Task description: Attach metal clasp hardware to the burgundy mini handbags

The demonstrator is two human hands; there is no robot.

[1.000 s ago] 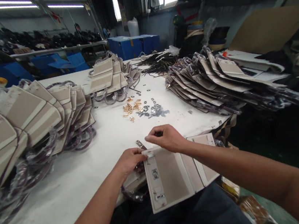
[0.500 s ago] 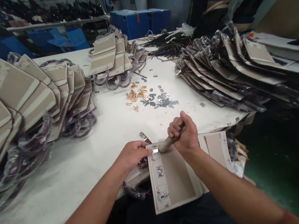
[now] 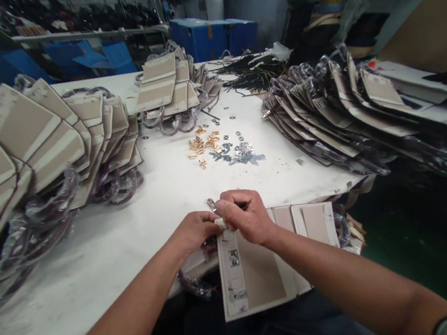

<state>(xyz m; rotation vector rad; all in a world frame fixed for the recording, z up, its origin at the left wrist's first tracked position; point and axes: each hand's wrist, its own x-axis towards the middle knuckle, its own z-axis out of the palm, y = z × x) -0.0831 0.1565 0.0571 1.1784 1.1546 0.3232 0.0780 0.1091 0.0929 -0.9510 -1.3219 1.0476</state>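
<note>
A beige, unfinished bag panel (image 3: pixel 262 272) rests over the table's near edge and my lap, with metal washer plates along its left strip. One square washer plate (image 3: pixel 234 258) sits midway down that strip. My left hand (image 3: pixel 196 230) pinches the panel's upper left corner between thumb and fingers. Right beside it, my right hand (image 3: pixel 246 216) is closed over the same corner. Something dark shows at its curled fingers, but most of what it holds is hidden. A strap end with a metal fitting (image 3: pixel 212 204) pokes out just behind the corner.
Gold-coloured fittings (image 3: pixel 199 144) and loose silver washer plates (image 3: pixel 242 154) lie mid-table. Stacks of bag pieces with plastic-wrapped handles stand at left (image 3: pixel 46 136), back (image 3: pixel 163 87) and right (image 3: pixel 323 110). Dark strips (image 3: pixel 252 70) are heaped at the back. Blue boxes (image 3: pixel 210 34) stand beyond the table.
My right hand has come down and left onto the panel's corner, turning over. The thick grey-brown, stick-like tool seen in it before is now hidden. My left hand keeps its pinch.
</note>
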